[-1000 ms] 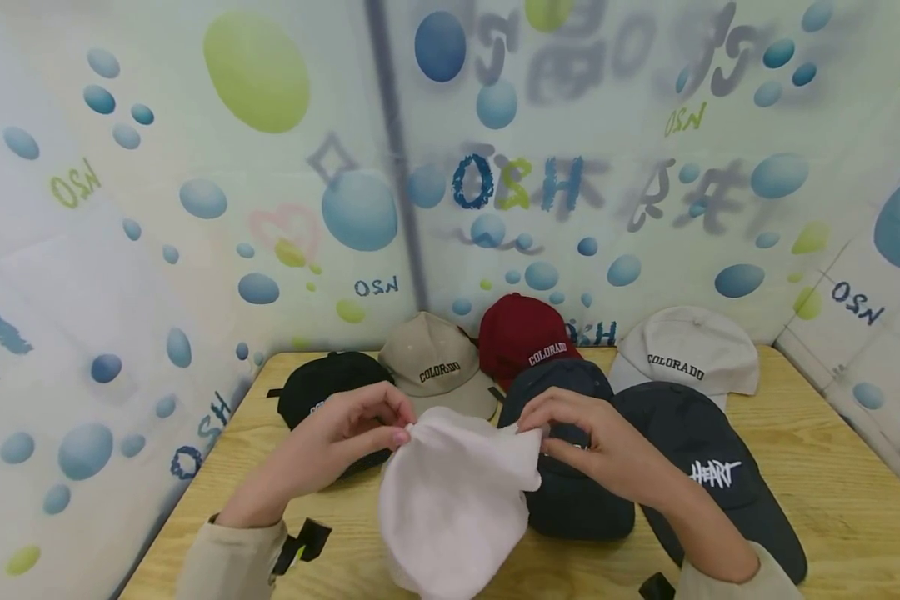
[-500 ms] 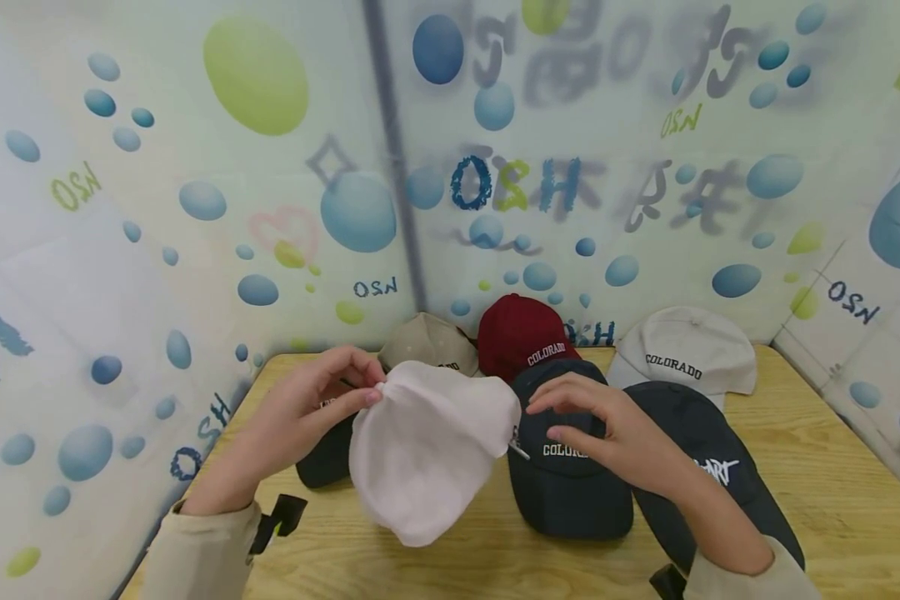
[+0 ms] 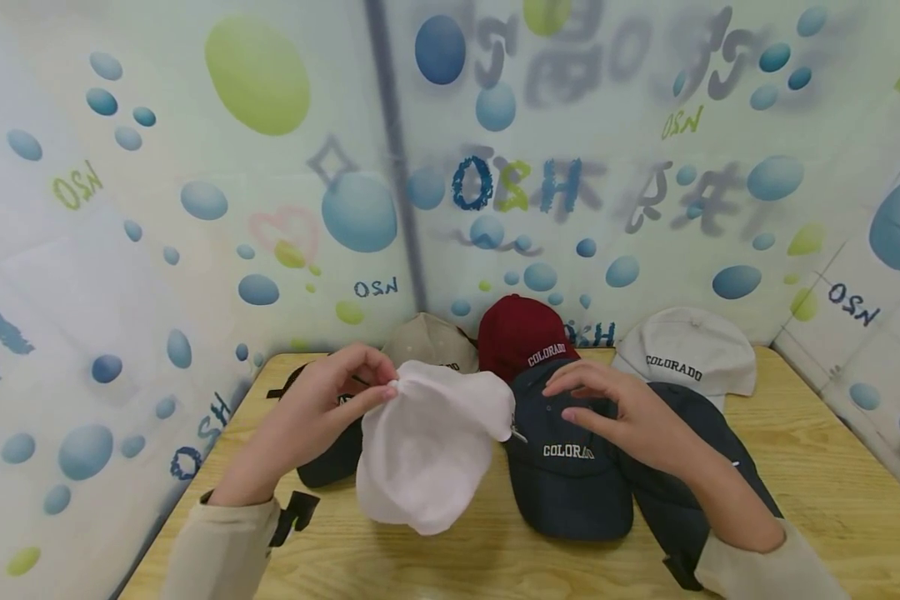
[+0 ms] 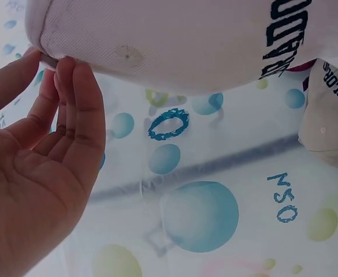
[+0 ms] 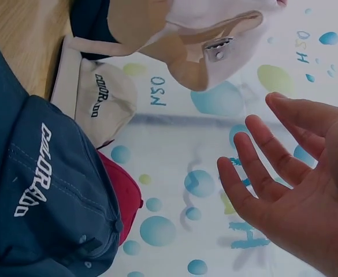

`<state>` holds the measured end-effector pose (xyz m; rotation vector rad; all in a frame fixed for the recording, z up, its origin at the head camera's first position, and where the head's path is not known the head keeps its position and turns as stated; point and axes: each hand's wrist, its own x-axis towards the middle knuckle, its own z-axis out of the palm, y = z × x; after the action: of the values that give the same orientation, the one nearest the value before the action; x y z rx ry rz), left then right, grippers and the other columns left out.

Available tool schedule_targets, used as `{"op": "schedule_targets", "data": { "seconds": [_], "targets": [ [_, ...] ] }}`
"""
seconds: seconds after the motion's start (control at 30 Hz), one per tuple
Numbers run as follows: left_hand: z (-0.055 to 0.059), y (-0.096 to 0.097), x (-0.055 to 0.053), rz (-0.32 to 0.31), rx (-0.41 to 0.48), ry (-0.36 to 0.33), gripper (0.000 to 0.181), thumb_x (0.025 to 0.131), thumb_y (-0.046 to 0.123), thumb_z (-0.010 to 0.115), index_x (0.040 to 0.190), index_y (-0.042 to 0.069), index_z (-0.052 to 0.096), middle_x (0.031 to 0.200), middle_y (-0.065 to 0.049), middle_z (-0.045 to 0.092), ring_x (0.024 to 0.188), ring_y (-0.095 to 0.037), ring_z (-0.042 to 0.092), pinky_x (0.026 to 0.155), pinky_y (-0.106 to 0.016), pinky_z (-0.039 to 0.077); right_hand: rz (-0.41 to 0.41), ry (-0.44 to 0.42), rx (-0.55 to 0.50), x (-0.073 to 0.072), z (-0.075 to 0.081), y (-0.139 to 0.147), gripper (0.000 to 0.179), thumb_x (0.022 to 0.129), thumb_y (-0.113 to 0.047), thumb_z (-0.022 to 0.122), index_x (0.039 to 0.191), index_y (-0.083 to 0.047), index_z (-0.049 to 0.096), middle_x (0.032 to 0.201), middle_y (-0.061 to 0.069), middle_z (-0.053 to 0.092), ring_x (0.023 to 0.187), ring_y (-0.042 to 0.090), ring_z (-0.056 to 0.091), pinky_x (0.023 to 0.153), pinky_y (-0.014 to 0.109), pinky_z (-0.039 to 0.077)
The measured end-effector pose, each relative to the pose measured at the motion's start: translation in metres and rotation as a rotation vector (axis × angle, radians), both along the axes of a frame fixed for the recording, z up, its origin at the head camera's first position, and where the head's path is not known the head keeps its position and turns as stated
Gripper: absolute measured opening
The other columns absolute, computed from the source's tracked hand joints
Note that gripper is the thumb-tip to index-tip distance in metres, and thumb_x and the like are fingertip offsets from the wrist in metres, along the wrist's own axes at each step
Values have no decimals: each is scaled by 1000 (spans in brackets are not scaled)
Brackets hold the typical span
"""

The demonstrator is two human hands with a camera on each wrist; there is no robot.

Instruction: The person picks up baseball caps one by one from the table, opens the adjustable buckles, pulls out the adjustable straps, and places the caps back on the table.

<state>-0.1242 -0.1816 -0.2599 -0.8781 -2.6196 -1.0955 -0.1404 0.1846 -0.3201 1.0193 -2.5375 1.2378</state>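
Observation:
My left hand (image 3: pixel 307 417) pinches a pale pinkish-white cap (image 3: pixel 431 450) between thumb and fingertips, holding it up over the table. In the left wrist view, dark lettering (image 4: pixel 287 37) runs along the cap's side, and the thumb and fingers meet at its edge. The right wrist view shows its tan inside and a metal strap buckle (image 5: pixel 218 49). To the right of the cap, my right hand (image 3: pixel 637 417) hovers with relaxed, spread fingers and holds nothing. Behind that hand lies a navy COLORADO cap (image 3: pixel 570 492), partly covered by it.
A black cap (image 3: pixel 330 454) sits behind my left hand. Along the back stand a beige cap (image 3: pixel 420 337), a maroon cap (image 3: pixel 521 333) and a light grey cap (image 3: pixel 682 342). Another navy cap (image 3: pixel 727 450) lies under my right forearm. A printed curtain rises behind the wooden table (image 3: pixel 435 575).
My right hand has let go of the pale cap's edge and drawn back to the right. The left hand has lifted the cap slightly, and its right edge now hangs free.

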Motion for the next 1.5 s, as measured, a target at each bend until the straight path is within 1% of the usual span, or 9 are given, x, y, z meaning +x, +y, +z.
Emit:
{"op": "schedule_targets", "data": {
  "seconds": [0.27,0.5,0.63,0.8,1.0,1.13,1.23,1.4,1.5],
  "targets": [
    [9,-5,8,88,6,33,8,96,14,65,103,10,64,92,1,68,80,-6,62,71,-23,54,13,-4,-17,-4,-1,4,27,95,-8,66,119,-18,66,120,-2,65,112,-2,57,94,26,54],
    [22,-21,11,85,-27,51,8,97,12,65,104,11,64,95,0,68,83,-3,64,74,-22,57,6,-12,-4,-5,-2,6,26,95,-8,66,119,-17,66,120,-4,65,112,-1,57,94,26,54],
    [33,-32,15,109,-97,209,15,91,3,70,101,11,64,94,3,67,82,-1,62,74,-16,56,-1,-19,6,-4,-2,8,26,95,-9,66,119,-20,66,120,-4,65,112,-1,57,94,27,54],
    [46,-48,23,224,-241,386,25,83,1,78,100,15,66,96,4,65,84,-8,64,76,-7,50,-2,-15,0,-4,-5,11,25,96,-10,65,119,-19,66,119,-3,65,112,-3,58,93,28,55],
    [51,-68,24,362,-345,436,24,80,3,81,98,15,68,96,1,66,82,-19,67,76,-7,45,7,-18,-2,-6,-8,8,24,96,-11,65,118,-19,67,120,-2,65,111,-1,58,93,29,54],
    [50,-83,20,413,-376,443,24,80,2,81,97,12,67,96,-2,65,81,-20,64,73,-4,40,19,-21,7,-9,-6,2,24,95,-12,66,118,-21,67,121,-3,64,112,1,58,94,34,55],
    [51,-93,16,450,-393,428,22,81,2,79,97,9,66,96,-6,64,82,-24,64,74,-16,49,35,-10,11,-11,-6,-2,23,95,-12,66,117,-19,67,121,-2,64,112,2,58,94,38,55],
    [55,-107,5,520,-409,425,17,84,2,75,97,4,65,98,-13,62,85,-32,63,73,-40,51,62,-2,4,-13,-7,-7,22,96,-11,65,117,-17,68,119,0,65,111,2,58,93,35,54],
    [59,-114,-4,555,-409,390,16,87,2,72,100,1,63,101,-17,59,89,-35,60,75,-47,49,68,-1,4,-13,-8,-9,22,96,-11,65,117,-18,68,119,1,65,110,3,58,92,31,54]
  ]
}}
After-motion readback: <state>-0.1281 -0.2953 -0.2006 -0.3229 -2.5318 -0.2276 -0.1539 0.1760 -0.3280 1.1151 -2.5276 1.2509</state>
